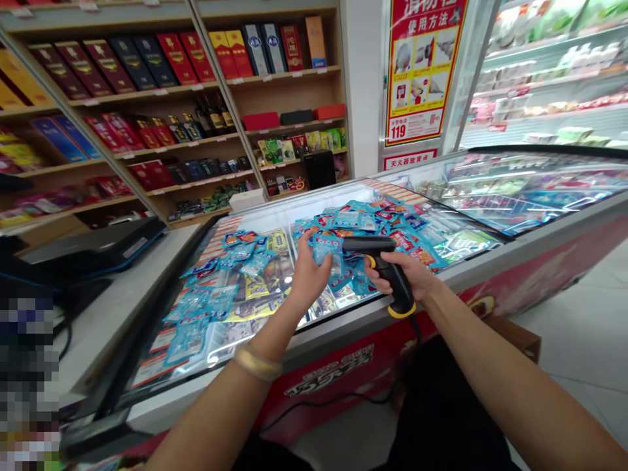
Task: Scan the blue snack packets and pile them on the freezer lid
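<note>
My right hand (409, 275) is wrapped around the handle of a black and yellow barcode scanner (400, 284), its head pointing left. In front of the scanner's head, my left hand (311, 271) pinches a small blue snack packet (328, 247) between thumb and fingers. Behind and to the right of both hands, a big heap of blue and red snack packets (363, 216) lies on the glass top of a chest freezer (314, 333). Left of my hands, a smaller, looser group of blue packets (210, 301) is spread over the same glass.
The scanner's black cable (338, 398) hangs down in front of the freezer. A counter (118, 294) with a dark device (110, 245) stands at left. Behind are shelves of boxes and bottles (210, 118); a lit display fridge (554, 85) is at right, and a cardboard box (515, 337) sits low.
</note>
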The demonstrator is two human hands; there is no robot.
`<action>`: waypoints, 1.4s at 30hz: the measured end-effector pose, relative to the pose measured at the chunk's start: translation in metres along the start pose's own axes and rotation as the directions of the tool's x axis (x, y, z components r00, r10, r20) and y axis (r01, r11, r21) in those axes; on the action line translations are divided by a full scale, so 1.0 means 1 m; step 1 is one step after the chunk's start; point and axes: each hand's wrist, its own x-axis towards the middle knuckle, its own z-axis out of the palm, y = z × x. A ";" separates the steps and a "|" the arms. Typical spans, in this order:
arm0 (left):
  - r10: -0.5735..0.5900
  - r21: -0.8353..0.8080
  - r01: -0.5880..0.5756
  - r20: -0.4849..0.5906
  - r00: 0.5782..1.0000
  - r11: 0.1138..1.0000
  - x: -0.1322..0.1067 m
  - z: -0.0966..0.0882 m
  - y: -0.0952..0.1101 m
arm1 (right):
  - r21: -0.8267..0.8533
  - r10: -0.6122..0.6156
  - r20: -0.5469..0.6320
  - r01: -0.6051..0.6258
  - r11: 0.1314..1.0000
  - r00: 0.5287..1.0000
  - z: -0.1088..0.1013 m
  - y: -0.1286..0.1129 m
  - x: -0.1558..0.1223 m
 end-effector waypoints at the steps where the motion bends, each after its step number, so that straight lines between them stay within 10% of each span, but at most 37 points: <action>1: 0.035 0.015 -0.035 0.005 0.999 0.999 0.004 0.011 0.006 | 0.000 -0.021 -0.020 0.021 1.000 1.000 -0.004 -0.003 -0.003; 7: 0.101 0.393 -0.132 0.100 0.990 0.910 0.003 0.056 0.024 | 0.015 -0.135 -0.179 0.140 0.990 0.975 -0.021 -0.016 -0.006; 18: -0.033 0.631 -0.172 0.300 0.953 0.756 0.003 0.063 0.005 | 0.030 -0.089 -0.212 0.098 0.995 0.973 -0.030 -0.025 0.018; 28: -0.077 0.711 -0.222 0.362 0.929 0.667 0.026 0.053 -0.002 | 0.024 -0.072 -0.217 0.079 0.997 0.973 -0.037 -0.031 0.036; 42: 0.054 0.656 -0.235 0.284 0.957 0.717 -0.015 -0.010 -0.011 | 0.026 -0.113 -0.215 0.122 0.992 0.970 0.000 -0.021 0.026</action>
